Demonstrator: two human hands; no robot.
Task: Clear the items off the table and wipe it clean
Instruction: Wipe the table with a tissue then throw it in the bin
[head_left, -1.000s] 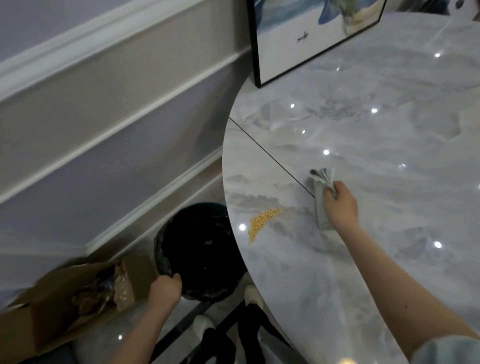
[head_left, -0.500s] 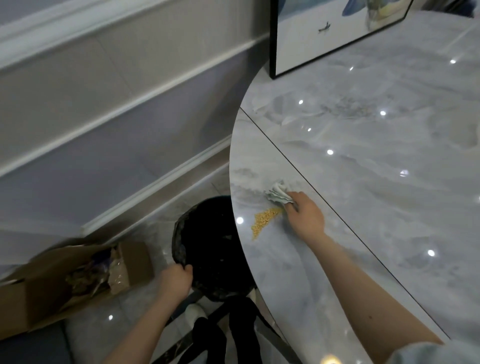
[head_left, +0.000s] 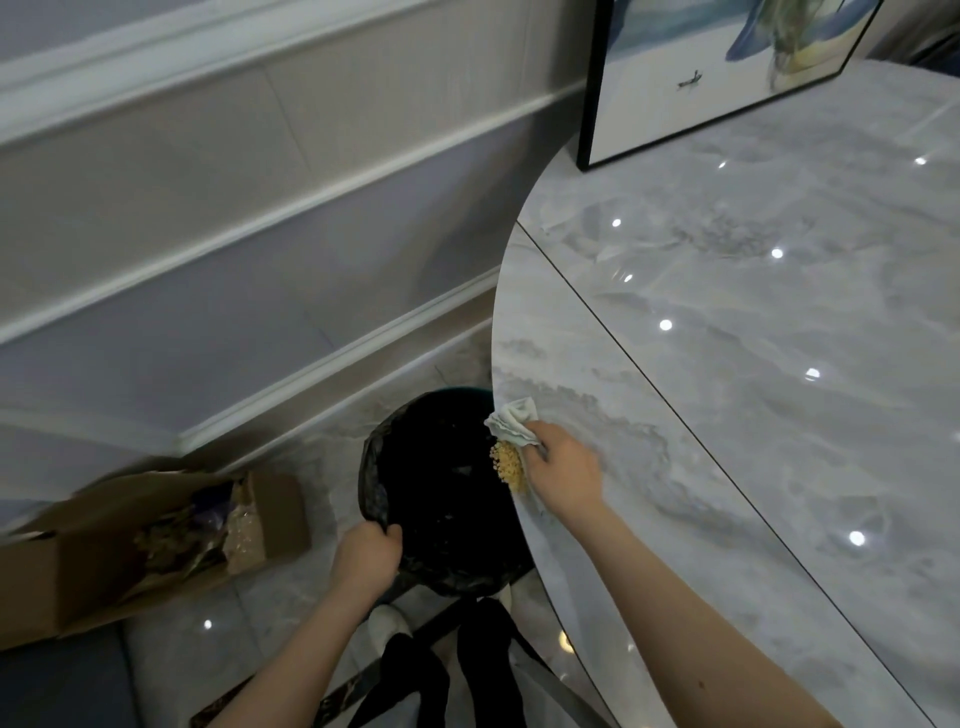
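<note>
The right hand (head_left: 566, 470) clutches a crumpled white cloth (head_left: 514, 423) at the very left edge of the grey marble table (head_left: 753, 364), pressed against a small heap of yellow crumbs (head_left: 508, 466) that sits right on the rim. Just below that edge stands a bin lined with a black bag (head_left: 447, 499); the left hand (head_left: 368, 558) grips the bag's near rim. An open cardboard box (head_left: 130, 545) lies on the floor to the left, and a framed picture (head_left: 717, 67) stands on the table's far side.
</note>
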